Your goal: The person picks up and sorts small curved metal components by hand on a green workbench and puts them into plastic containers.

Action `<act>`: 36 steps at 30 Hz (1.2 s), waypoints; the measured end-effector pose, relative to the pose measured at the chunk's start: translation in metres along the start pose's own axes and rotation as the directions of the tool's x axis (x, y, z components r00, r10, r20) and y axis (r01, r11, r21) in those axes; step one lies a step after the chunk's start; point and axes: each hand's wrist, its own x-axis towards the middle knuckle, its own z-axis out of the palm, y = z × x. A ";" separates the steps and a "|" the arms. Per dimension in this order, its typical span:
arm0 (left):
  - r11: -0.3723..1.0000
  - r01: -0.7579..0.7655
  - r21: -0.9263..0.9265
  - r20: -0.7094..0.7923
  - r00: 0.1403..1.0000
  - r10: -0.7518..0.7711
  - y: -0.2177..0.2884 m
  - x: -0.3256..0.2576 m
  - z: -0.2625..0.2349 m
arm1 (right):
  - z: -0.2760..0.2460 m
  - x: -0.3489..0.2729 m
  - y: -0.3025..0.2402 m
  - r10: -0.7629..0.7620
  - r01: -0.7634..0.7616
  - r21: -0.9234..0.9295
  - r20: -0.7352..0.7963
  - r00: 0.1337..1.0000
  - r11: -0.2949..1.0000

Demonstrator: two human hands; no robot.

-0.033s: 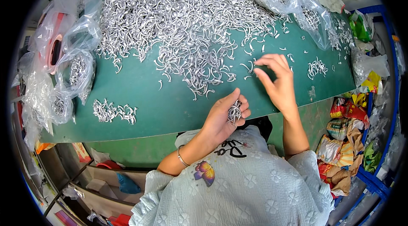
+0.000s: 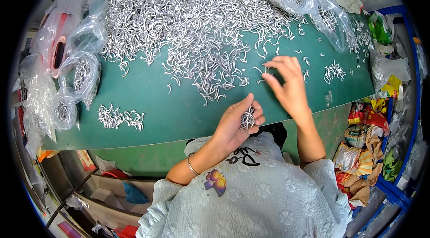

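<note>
My left hand (image 2: 235, 121) is curled around a clump of small curved silver metal pieces (image 2: 247, 118), which shows between palm and fingers near the table's front edge. To its upper right is my right hand (image 2: 289, 83), thumb and forefinger apart with nothing seen between them. The fingertips are close beside a few loose curved pieces (image 2: 258, 69) on the green table (image 2: 156, 94); whether they touch one I cannot tell. Farther back spreads a large heap of the same pieces (image 2: 179, 18), with a tongue of them reaching toward my left hand.
A small pile (image 2: 120, 118) lies at the left, another (image 2: 334, 72) at the right. Clear plastic bags (image 2: 80, 72) holding pieces stand along the left edge, and more bags (image 2: 329, 18) at the back right. A blue rack (image 2: 405, 103) with colourful packages is beyond the right edge.
My right hand has shifted slightly left, toward the loose curved pieces. The left hand keeps its place and its hold.
</note>
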 end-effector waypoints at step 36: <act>0.991 0.006 0.137 -0.093 0.996 0.007 -0.010 -0.005 0.006 | -0.079 -0.033 0.099 0.234 -0.308 -0.549 -0.202 0.951 0.777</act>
